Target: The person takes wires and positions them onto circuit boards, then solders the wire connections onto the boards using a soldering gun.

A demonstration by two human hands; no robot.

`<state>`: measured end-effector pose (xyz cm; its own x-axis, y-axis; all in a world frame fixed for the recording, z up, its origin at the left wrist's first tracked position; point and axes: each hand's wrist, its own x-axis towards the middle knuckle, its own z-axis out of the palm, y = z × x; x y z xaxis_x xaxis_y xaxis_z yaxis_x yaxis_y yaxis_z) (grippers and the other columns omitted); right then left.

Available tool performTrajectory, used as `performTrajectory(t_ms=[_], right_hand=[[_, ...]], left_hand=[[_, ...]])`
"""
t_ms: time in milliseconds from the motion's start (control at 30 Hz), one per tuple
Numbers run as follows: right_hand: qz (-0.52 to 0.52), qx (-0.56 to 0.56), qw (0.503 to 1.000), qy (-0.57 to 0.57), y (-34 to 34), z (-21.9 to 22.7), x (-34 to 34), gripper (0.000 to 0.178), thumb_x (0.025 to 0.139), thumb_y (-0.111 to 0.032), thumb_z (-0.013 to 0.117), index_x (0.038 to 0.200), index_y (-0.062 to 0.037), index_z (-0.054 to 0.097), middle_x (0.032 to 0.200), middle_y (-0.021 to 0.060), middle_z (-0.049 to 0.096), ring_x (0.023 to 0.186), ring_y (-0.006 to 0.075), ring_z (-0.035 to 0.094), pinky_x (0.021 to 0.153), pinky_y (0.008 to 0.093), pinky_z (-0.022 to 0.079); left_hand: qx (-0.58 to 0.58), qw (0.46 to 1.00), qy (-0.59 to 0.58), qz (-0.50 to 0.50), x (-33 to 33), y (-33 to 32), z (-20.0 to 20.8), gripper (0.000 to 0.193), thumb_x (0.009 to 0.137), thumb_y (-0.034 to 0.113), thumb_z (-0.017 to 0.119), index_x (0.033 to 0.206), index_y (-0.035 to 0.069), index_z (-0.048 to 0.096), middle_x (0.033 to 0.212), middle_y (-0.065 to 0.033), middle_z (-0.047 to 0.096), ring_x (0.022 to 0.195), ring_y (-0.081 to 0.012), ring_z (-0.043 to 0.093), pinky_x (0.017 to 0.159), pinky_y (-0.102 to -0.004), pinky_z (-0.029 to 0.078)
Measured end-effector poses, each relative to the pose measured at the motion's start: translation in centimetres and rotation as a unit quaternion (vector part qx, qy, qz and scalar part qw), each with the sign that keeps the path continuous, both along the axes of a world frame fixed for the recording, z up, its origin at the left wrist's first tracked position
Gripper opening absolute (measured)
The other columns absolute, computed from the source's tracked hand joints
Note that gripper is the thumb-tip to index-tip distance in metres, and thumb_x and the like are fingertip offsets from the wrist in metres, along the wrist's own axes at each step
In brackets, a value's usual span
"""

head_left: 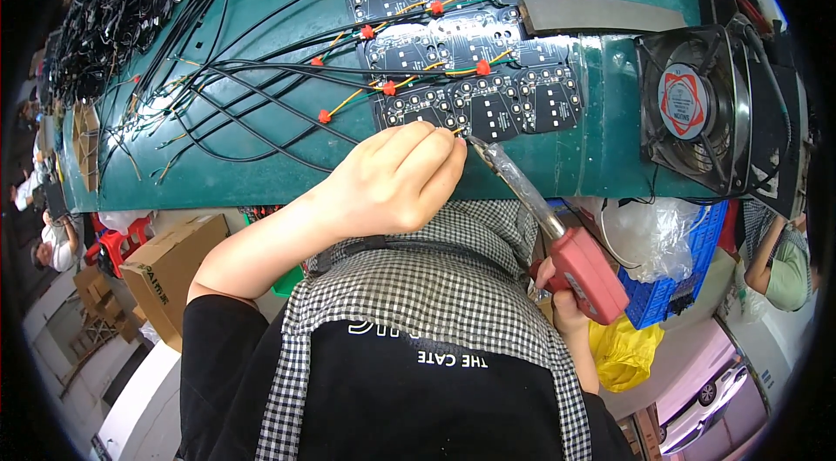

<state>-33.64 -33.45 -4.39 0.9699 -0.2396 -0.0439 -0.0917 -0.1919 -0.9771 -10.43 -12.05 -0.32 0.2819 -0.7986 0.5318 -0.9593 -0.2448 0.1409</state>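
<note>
My left hand (396, 178) is closed in a pinch at the near edge of a panel of black circuit boards (488, 104). A short orange wire end (457, 131) shows at its fingertips; the rest of the wire is hidden by the hand. My right hand (568, 311) is wrapped round the handle of a red soldering gun (588, 274). Its long metal barrel points up and left, and the tip (473, 141) is right beside my left fingertips, at the board's edge. Several black cables (287, 69) with red connectors and orange and green ends lie across the boards.
A black fan (688, 108) stands at the right of the green table (287, 178). A flat grey metal bar (601, 15) rests over the boards' right side. Bundled black cables (131, 17) heap at the far left. Below the table are a blue crate (649, 296) and a cardboard box (178, 265).
</note>
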Motion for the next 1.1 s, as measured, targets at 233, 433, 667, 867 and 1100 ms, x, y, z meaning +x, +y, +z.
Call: performTrajectory(t_ms=[233,433,667,867,1100], right_hand=[[-0.015,0.032,0.999,-0.029,0.5,0.9,1.5,0.067,0.077,-0.041,0.072,0.119,0.0066,0.05,0.072,0.0067,0.064,0.059,0.0155,0.063,0.059,0.0247,0.049],[-0.087,0.133,0.986,0.051,1.0,2.7,1.9,0.083,0.075,-0.064,0.061,0.118,0.0062,0.047,0.094,0.0116,0.059,0.06,0.0139,0.053,0.053,0.0258,0.043],[-0.138,0.154,0.978,-0.004,1.0,2.1,2.4,0.075,0.079,-0.053,0.062,0.121,0.0047,0.04,0.102,0.0158,0.055,0.058,0.0151,0.052,0.051,0.0243,0.042],[-0.142,0.139,0.98,0.01,1.1,2.9,2.7,0.073,0.081,-0.053,0.061,0.121,0.0045,0.042,0.103,0.0166,0.056,0.061,0.0166,0.054,0.054,0.0263,0.044],[-0.116,0.155,0.981,-0.02,0.9,2.7,2.3,0.072,0.083,-0.049,0.06,0.125,0.0055,0.039,0.103,0.0177,0.055,0.059,0.0152,0.052,0.05,0.0248,0.043]], left_hand=[[0.022,1.0,0.009,0.001,0.1,0.1,0.3,0.03,0.058,0.003,0.063,0.087,-0.006,0.063,0.082,-0.011,0.057,0.068,-0.0214,0.059,0.056,-0.0283,0.051],[0.073,0.996,0.047,-0.022,0.2,0.4,1.0,0.03,0.057,0.005,0.062,0.085,-0.007,0.061,0.08,-0.0099,0.055,0.068,-0.0193,0.059,0.058,-0.0276,0.05],[0.032,0.964,0.079,0.251,7.1,2.0,4.0,0.015,0.075,0.01,0.063,0.088,0.003,0.061,0.083,-0.0108,0.061,0.078,-0.0283,0.06,0.068,-0.0367,0.049],[0.064,0.906,0.187,0.375,14.5,7.2,3.8,0.023,0.081,0.019,0.064,0.096,0.002,0.062,0.086,-0.0119,0.065,0.083,-0.0239,0.062,0.076,-0.0331,0.048],[0.068,0.949,0.197,0.237,13.4,3.3,1.6,0.016,0.077,0.01,0.065,0.091,0.001,0.065,0.079,-0.01,0.062,0.077,-0.0222,0.061,0.07,-0.0303,0.047]])
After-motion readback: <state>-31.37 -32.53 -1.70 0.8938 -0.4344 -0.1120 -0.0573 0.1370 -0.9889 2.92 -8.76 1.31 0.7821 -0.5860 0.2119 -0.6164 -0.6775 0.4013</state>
